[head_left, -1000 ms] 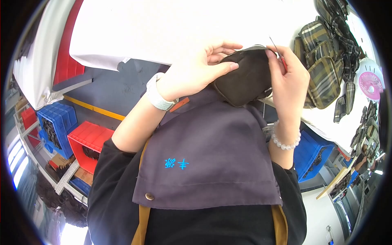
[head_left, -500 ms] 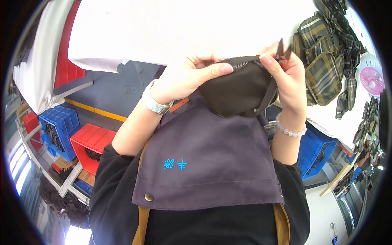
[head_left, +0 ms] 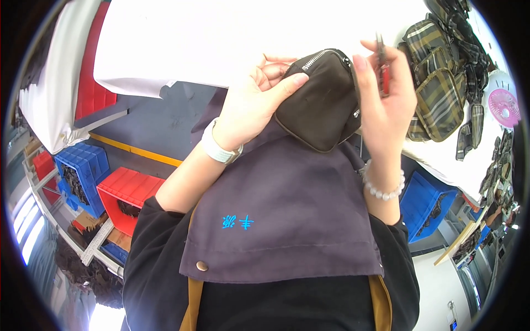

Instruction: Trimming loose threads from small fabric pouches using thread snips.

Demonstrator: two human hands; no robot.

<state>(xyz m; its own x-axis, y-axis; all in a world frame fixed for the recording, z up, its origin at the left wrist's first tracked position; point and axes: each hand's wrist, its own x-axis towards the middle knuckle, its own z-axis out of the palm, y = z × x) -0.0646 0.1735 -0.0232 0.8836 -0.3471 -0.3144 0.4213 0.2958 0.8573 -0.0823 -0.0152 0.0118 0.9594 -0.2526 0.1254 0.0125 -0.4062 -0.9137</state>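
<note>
A small dark brown zippered pouch (head_left: 320,105) is held up above my lap, tilted, with its silver zipper along the top edge. My left hand (head_left: 256,96) grips its left side, thumb on the front and fingers behind. My right hand (head_left: 383,107) is just right of the pouch, thumb raised beside its right edge; whether it touches the pouch I cannot tell. Tucked in its fingers is a pair of thread snips (head_left: 385,77) with a red part, dark blades pointing up.
A white-covered table (head_left: 221,38) lies ahead. Several plaid bags (head_left: 439,102) are heaped at its right, near a pink fan (head_left: 501,106). Blue (head_left: 83,176) and red crates (head_left: 130,185) stand at left, another blue crate (head_left: 425,207) at right. My grey apron (head_left: 287,204) covers my lap.
The pouch has been turned so its zipper now slants up to the right. My right hand has moved off its top edge, and my left hand has shifted slightly.
</note>
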